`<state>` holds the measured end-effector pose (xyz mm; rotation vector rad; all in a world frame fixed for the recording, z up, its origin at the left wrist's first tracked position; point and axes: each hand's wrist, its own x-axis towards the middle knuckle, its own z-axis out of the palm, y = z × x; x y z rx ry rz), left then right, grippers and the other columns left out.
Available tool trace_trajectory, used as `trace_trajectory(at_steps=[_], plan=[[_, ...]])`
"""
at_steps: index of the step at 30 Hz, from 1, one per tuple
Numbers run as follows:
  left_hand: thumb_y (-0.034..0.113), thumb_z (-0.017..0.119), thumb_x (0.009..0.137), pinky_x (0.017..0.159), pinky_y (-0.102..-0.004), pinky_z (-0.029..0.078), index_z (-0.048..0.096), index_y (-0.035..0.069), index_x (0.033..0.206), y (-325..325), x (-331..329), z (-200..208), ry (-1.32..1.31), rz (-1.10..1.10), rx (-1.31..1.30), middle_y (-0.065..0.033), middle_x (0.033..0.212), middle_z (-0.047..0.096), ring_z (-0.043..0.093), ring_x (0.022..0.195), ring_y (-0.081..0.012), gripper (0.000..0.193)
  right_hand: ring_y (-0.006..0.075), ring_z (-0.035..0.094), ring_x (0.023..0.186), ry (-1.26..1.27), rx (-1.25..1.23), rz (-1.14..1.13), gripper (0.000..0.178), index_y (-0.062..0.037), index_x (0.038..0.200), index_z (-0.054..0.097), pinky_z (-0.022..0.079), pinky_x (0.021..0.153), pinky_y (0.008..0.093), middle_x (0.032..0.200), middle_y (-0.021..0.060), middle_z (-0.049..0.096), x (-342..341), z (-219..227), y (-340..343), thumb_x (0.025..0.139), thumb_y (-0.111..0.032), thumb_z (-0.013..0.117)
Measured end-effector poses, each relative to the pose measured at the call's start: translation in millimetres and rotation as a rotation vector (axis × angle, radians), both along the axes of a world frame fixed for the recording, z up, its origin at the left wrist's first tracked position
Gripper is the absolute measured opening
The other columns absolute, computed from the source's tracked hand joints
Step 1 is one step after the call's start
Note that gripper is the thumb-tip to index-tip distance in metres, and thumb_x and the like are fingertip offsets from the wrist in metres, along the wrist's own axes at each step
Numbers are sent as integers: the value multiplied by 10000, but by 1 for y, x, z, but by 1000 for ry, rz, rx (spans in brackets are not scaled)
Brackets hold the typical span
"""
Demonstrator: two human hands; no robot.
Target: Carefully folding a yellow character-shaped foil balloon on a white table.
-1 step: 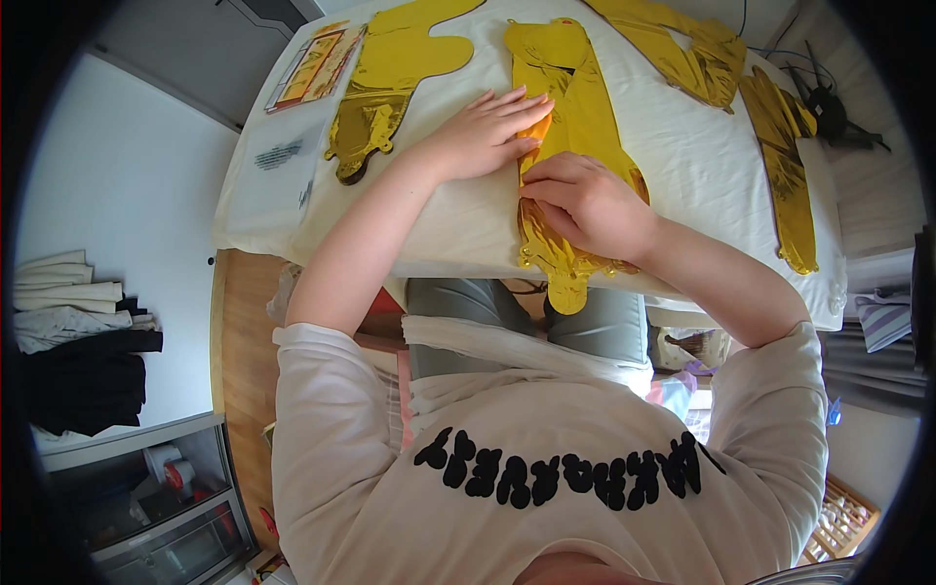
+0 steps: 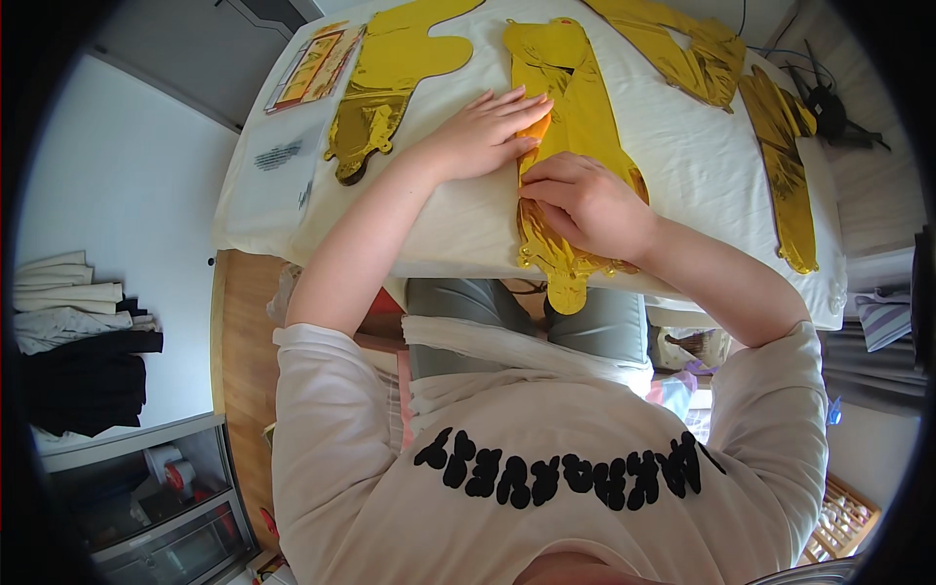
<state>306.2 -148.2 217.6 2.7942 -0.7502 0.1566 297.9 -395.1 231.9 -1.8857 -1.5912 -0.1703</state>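
Note:
A flat, uninflated gold foil balloon [image 2: 575, 107] lies lengthwise before me on the white-covered table, its rounded tab hanging over the near edge. My left hand [image 2: 487, 135] rests on its left edge with the fingers stretched out, pressing the foil down. Just below and to the right, my right hand [image 2: 590, 207] is closed in a pinch on the same left edge. Orange reflections show in the foil beside the fingers. The right fingertips are partly hidden, so the exact bit of foil between them cannot be made out.
More flat gold foil balloons lie around: one at left [image 2: 390, 68], one at far right [image 2: 673, 49], another along the right side [image 2: 785, 166]. A printed packet [image 2: 317, 66] and a clear plastic sleeve [image 2: 278, 180] sit at left. A black device with cables [image 2: 834, 117] stands at right.

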Motion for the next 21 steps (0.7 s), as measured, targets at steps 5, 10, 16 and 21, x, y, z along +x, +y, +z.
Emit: trace_trajectory(at_steps=[5, 10, 16, 21], plan=[[417, 483, 1081, 1288, -497, 167, 327, 191, 1626, 1, 1, 1, 27, 2, -40, -23, 1676, 348, 254, 1570, -290, 610, 316, 654, 1065, -19, -12, 5, 222, -30, 1068, 743, 519, 945, 422, 1121, 118, 691, 1, -1, 1, 852, -8, 696], [421, 479, 1082, 1287, -497, 175, 324, 187, 1627, 0, 1, 2, 39, 5, -33, -24, 1675, 351, 251, 1571, -291, 612, 313, 652, 1088, -33, -34, 4, 235, -41, 1078, 742, 517, 964, 428, 1137, 110, 691, 2, 0, 1, 852, -3, 686], [441, 481, 1078, 1285, -496, 180, 326, 184, 1627, 0, 1, 4, 37, 3, -2, -26, 1676, 347, 245, 1572, -293, 626, 299, 665, 1086, -91, 8, 12, 190, -50, 1039, 736, 536, 940, 418, 1130, 91, 709, 2, -1, 1, 857, -50, 680], [414, 476, 1084, 1281, -473, 188, 338, 179, 1625, 2, 3, 11, 86, -3, -19, -73, 1681, 334, 237, 1576, -295, 606, 306, 668, 1116, -42, -37, 10, 205, -51, 1080, 734, 532, 974, 420, 1167, 116, 715, 0, 1, 2, 880, -39, 693]])
